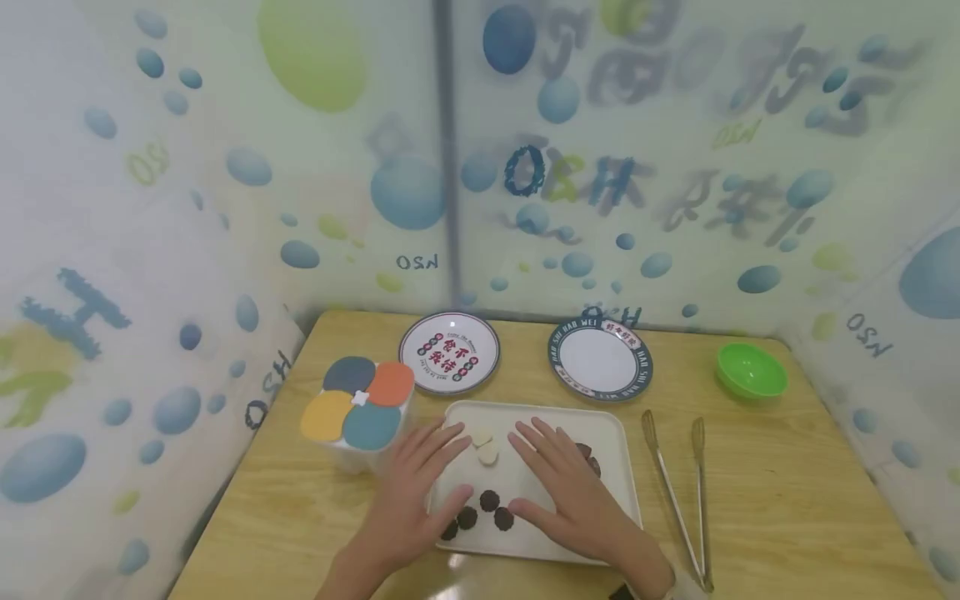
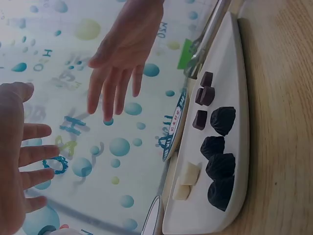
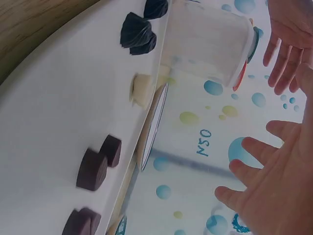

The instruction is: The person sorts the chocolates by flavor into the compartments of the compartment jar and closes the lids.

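Both hands hover palm-down over a white tray (image 1: 540,533), fingers spread and holding nothing. The left hand (image 1: 416,492) is above the tray's left side, beside the lidded box. Over the right side is the right hand (image 1: 573,492), partly covering dark brown pieces (image 1: 595,467). Between the hands lie two cream-coloured pieces (image 1: 487,454). Several black ruffled pieces (image 1: 490,500) sit nearer the tray's front edge. In the left wrist view a gap shows between the right hand (image 2: 124,58) and the tray (image 2: 242,122). The brown pieces (image 3: 92,170) look like small blocks in the right wrist view.
A clear box with a four-colour petal lid (image 1: 360,404) stands left of the tray. Behind are a plate with red lettering (image 1: 450,353) and a blue-rimmed plate (image 1: 600,358). Metal tongs (image 1: 702,500) lie at right, with a green bowl (image 1: 752,371) beyond. Walls surround the wooden table (image 1: 795,500).
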Motion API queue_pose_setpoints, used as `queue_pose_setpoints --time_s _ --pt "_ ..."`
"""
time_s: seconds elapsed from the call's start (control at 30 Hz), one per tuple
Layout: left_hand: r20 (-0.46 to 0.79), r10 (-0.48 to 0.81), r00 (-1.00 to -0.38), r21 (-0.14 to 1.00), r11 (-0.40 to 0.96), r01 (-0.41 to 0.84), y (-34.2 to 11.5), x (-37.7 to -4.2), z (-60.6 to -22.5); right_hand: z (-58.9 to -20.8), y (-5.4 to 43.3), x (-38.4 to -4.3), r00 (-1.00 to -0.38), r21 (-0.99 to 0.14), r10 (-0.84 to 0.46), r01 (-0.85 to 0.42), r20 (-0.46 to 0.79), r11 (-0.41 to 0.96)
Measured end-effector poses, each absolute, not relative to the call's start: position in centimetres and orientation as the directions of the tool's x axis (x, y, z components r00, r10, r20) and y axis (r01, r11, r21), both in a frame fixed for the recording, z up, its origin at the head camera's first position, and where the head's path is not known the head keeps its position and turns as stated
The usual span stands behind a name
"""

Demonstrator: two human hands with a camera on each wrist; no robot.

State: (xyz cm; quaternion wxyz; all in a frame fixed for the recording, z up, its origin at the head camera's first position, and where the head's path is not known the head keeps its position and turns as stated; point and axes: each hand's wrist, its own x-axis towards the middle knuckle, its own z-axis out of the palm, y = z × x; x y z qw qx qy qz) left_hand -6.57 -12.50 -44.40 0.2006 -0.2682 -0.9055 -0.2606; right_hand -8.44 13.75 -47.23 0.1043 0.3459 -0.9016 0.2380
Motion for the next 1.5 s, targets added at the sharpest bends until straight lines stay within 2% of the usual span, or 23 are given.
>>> queue_pose_setpoints --time_s 0.23,0.37,0.47,0.8,0.87,0.97,1.1,1.2,1.3,1.5 --pt "0.769 0.239 -0.593 0.343 0.629 0.698 -13.3 -7.3 -44.4 -47.7 11.9 -9.2 -0.756 -0.498 -0.549 -0.65 0.356 0.573" --pt "0.827 0.142 -0.544 0.356 0.617 0.702 -14.3 -7.8 -44.2 -48.4 10.8 -9.7 -0.789 -0.612 -0.527 -0.594 0.316 0.522" --pt "0.826 0.081 -0.557 0.38 0.65 0.658 -15.6 -8.2 -44.2 -48.8 9.9 -9.9 -0.797 -0.671 -0.532 -0.563 0.286 0.483" --pt "0.731 -0.016 -0.683 0.433 0.784 0.445 -20.2 -9.7 -45.9 -49.1 5.8 -11.3 -0.818 -0.819 -0.55 -0.427 0.169 0.384" --pt "0.711 -0.032 -0.703 0.443 0.796 0.412 -20.7 -9.9 -46.5 -48.9 4.8 -11.6 -0.807 -0.81 -0.559 -0.45 0.19 0.376" --pt "0.707 -0.064 -0.704 0.455 0.803 0.385 -21.1 -10.3 -47.3 -48.4 3.2 -12.4 -0.745 -0.72 -0.588 -0.591 0.315 0.363" --pt "0.744 -0.087 -0.663 0.461 0.784 0.415 -21.2 -10.9 -48.0 -47.8 0.8 -14.1 -0.576 -0.472 -0.63 -0.809 0.521 0.349" --pt "0.781 -0.087 -0.618 0.446 0.77 0.455 -21.2 -11.3 -48.4 -47.6 -1.1 -15.5 -0.478 -0.325 -0.667 -0.878 0.571 0.351" --pt "0.805 -0.096 -0.585 0.433 0.769 0.469 -21.1 -11.4 -48.7 -47.7 -2.4 -16.2 -0.461 -0.283 -0.687 -0.887 0.562 0.364" --pt "0.809 -0.143 -0.57 0.449 0.775 0.444 -20.6 -11.2 -49.1 -48.9 -3.4 -16.5 -0.467 -0.295 -0.647 -0.884 0.603 0.363"
